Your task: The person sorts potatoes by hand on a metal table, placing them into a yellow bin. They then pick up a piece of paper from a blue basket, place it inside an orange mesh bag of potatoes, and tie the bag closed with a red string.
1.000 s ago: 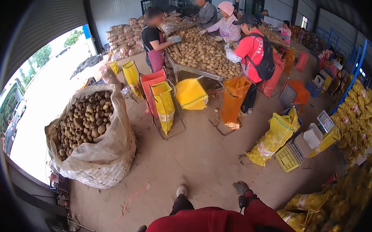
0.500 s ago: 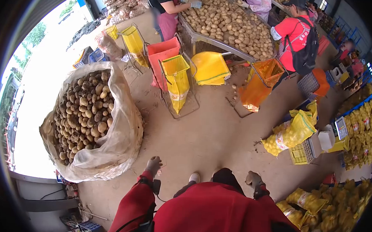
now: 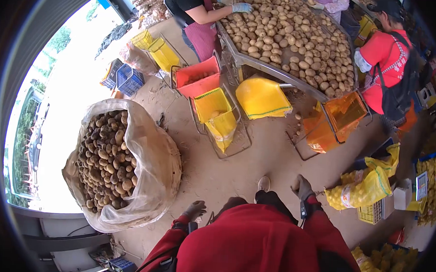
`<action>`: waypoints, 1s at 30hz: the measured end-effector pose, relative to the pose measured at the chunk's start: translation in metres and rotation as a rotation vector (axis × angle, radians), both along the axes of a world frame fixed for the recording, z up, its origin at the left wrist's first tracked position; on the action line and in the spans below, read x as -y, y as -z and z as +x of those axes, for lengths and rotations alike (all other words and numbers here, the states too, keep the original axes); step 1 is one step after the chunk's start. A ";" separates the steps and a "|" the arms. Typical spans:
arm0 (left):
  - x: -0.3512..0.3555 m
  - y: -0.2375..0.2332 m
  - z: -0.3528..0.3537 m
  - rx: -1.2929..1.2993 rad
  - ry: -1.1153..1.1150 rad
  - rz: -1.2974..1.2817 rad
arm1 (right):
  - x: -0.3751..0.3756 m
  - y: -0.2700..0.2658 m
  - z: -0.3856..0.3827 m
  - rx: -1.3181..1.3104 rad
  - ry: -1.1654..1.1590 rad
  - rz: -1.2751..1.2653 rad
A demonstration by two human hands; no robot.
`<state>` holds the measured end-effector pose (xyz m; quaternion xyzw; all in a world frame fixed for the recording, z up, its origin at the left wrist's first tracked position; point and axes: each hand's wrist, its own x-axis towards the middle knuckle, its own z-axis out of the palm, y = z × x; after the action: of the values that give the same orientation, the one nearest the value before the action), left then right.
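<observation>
My left hand (image 3: 194,210), in what looks like a dark glove, hangs at my side with its fingers loosely apart. Nothing shows in it. The large white bulk sack (image 3: 156,153) full of potatoes (image 3: 105,160) is nearest to it, a short way off to the left. On the other side, my right hand (image 3: 302,188) hangs free above the floor, fingers loosely bent, thumb apart, holding nothing visible. A filled yellow mesh bag (image 3: 359,193) lies to its right. Dark devices with cables sit at both wrists.
Ahead stands a metal sorting table (image 3: 265,67) heaped with potatoes, with people working around it. Before it are a red bag on a frame (image 3: 198,77), a yellow bag (image 3: 221,119), an orange bag (image 3: 338,119) and flat yellow bags (image 3: 263,99). A scale (image 3: 421,186) stands right.
I have stepped forward; the sorting table and framed bags appear closer. My right hand has swung forward, and my left hand has dropped back nearer my body.
</observation>
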<state>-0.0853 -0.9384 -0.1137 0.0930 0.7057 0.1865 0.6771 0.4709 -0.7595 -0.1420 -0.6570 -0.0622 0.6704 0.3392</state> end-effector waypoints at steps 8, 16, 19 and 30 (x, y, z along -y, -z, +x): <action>0.057 0.049 -0.105 -0.362 0.960 0.218 | -0.269 -0.146 -0.236 0.009 -0.858 0.772; -0.177 0.010 -0.035 -0.048 -0.015 0.209 | -0.305 -0.120 -0.186 0.218 -0.869 0.530; -0.295 -0.051 -0.018 -0.018 -0.165 0.281 | -0.297 -0.102 -0.099 0.371 -0.846 0.171; -0.467 -0.119 0.063 -0.338 0.940 0.558 | -0.313 -0.142 -0.053 0.522 -0.373 0.285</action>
<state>-0.0218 -0.4710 0.0054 0.6008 0.6110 0.0270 0.5148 0.4181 -0.4465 -0.0002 -0.7295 -0.3588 0.5148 0.2721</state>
